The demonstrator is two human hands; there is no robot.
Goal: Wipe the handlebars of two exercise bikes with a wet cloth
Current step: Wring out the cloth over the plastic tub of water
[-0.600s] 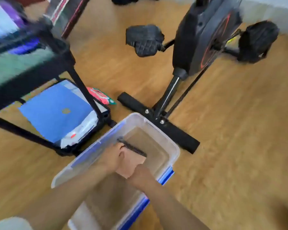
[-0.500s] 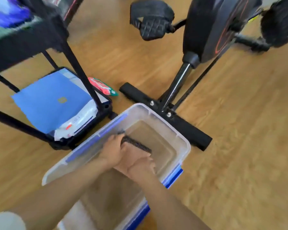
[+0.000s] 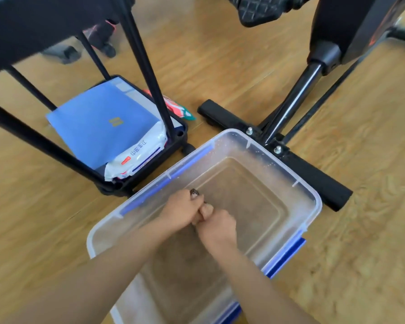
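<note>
1. Head view, hands: your left hand (image 3: 182, 210) and right hand (image 3: 216, 226) sit fist against fist inside the clear tub (image 3: 297, 183). The fingers of both are curled tight round the cloth (image 3: 194, 192).
2. Head view, cloth: it is almost wholly hidden in your fists. Only a dark patterned tip pokes out above your left knuckles.
3. Head view, surroundings: the exercise bike (image 3: 313, 181) has its base bar just beyond the tub's far rim. A black cart (image 3: 145, 66) carrying a blue folder (image 3: 98, 127) and a wipes pack (image 3: 138, 155) stands to the left on the wooden floor (image 3: 56, 218).
</note>
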